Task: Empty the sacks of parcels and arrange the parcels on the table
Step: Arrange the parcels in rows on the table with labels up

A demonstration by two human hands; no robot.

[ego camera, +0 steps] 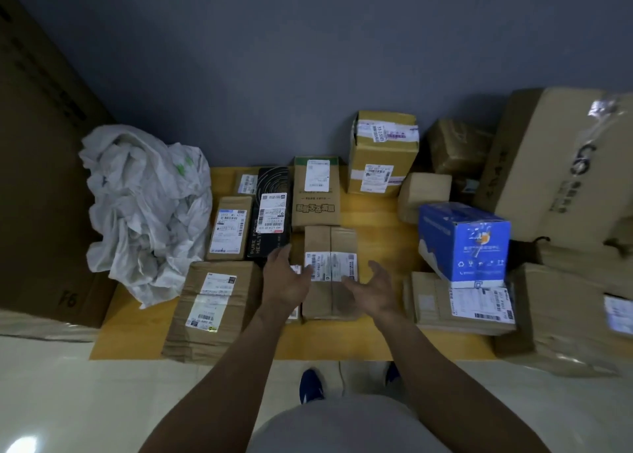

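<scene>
A crumpled white sack (147,209) lies on the left end of the yellow table (373,212). Parcels lie in rows beside it: a brown box (229,228), a black box (270,212), a brown carton with a green edge (317,192) and a large taped parcel (214,310). In the middle lies a brown parcel with a white label (330,271). My left hand (286,277) hovers at its left side and my right hand (371,286) at its right side. Both have relaxed, spread fingers and hold nothing.
A tall yellow-brown box (382,152) stands at the back. A blue box (464,241) sits on a flat parcel (459,303) at the right, with large cartons (555,164) behind it. A big cardboard box (37,178) stands at the left. My feet are on the tiled floor below the table's edge.
</scene>
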